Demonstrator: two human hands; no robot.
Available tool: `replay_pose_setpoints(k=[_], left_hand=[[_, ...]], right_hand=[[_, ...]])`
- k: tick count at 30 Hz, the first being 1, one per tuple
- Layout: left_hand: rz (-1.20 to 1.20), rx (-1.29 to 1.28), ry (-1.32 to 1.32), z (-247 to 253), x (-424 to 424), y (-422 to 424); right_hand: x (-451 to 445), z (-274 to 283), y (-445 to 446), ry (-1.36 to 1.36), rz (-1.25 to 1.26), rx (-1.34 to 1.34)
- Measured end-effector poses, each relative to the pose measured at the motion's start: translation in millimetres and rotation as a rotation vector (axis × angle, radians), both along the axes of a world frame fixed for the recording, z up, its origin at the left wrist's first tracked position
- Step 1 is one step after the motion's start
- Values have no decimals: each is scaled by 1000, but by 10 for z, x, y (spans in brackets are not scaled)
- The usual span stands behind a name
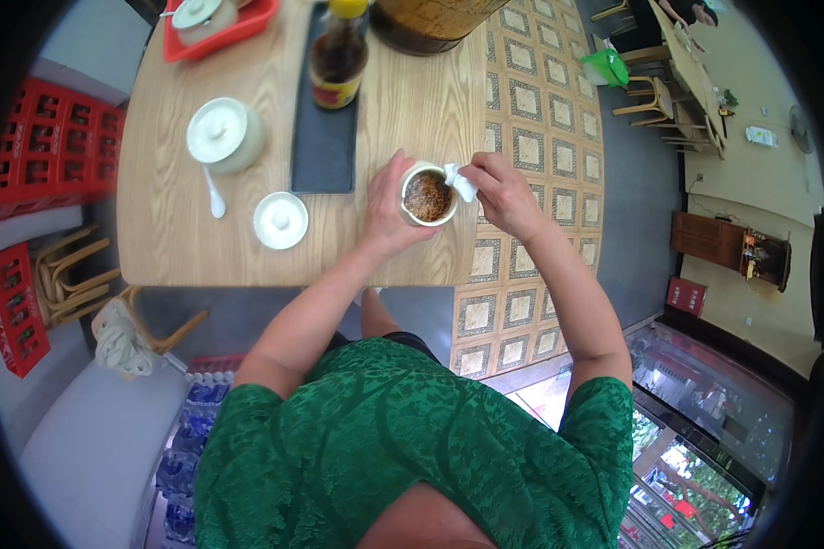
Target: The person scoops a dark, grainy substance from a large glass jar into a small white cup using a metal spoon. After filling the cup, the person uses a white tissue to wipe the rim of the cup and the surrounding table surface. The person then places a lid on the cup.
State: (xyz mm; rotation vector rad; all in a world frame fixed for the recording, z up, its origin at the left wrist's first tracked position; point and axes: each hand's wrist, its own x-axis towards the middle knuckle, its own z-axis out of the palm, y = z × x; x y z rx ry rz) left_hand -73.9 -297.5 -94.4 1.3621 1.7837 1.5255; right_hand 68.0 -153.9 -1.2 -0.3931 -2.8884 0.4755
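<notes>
My left hand [388, 204] grips a small white ceramic jar [410, 212] above the front right of the wooden table [384, 264]. A dark brown, speckled condiment [427, 197] shows through the jar's open mouth. Pinched in the fingers of my right hand [507, 194] is a crumpled white tissue [460, 184], which touches the jar's right rim. To the left, a round white lid with a knob [281, 220] lies on the tabletop. Beyond it stands a lidded white jar [224, 134], and a white spoon [214, 195] lies at its foot.
A black tray [323, 161] carries a yellow-capped sauce bottle [339, 62]. At the back are a red tray [223, 42] with another white pot and a large brown container [432, 20]. Red bottle crates [55, 147] and stacked stools [69, 271] stand left. Far right, a person [690, 12] is at another table.
</notes>
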Motion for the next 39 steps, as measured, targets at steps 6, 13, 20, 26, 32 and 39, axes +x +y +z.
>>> replay_pose_setpoints(k=[6,13,20,26,32,39], left_hand=[[8,-27,-20,-3,14,4],[1,-18,-9,-10,6,-2],[61,40,-44,-15,57,32],[122,43,3,-13,111,51],[145,-5,-4,-33,148,31],[149,-32,-6,-38,152,34]], right_hand=[[-138,17,-41,-61,74,40],[-167,72,-66,-44,252,227],[-266,110,-303,-272,148,347],[-174,115,-631,-333,-200,128],[-192,78,-760,-65,-593,-413],[-430,-232,-578,52,-661,78]])
